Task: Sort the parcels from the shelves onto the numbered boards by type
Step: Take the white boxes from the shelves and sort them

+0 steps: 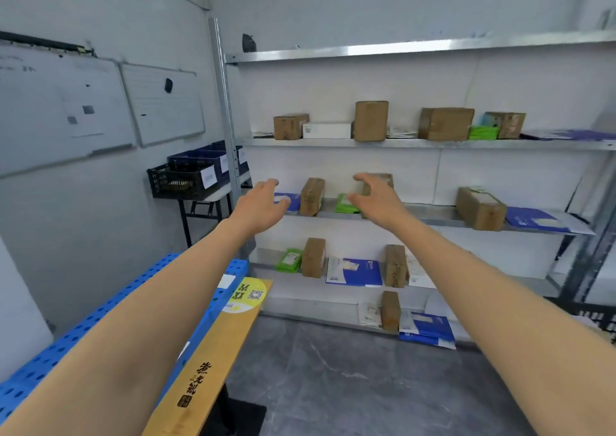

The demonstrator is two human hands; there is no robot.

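Hovering before the middle shelf [433, 215] in the head view, the left hand [265, 202] and right hand [373, 199] are both spread wide and hold nothing. The upright brown box [312, 197] stands between them. A blue mailer [289, 200] lies just left of it and a green pouch [345, 205] just right. A sideways brush could likely topple that narrow box or sweep the pouch off the edge.

The long orange-yellow wooden plank [213, 352], lower centre of frame, bore black Chinese brush characters above a dark seal. Its round yellow sticker [248, 294] showed bold "XX" beside a QR code. Print on the brown cardboard parcel [396, 267] and writing on the white wall-mounted whiteboard [60, 109], upper left, was illegible.
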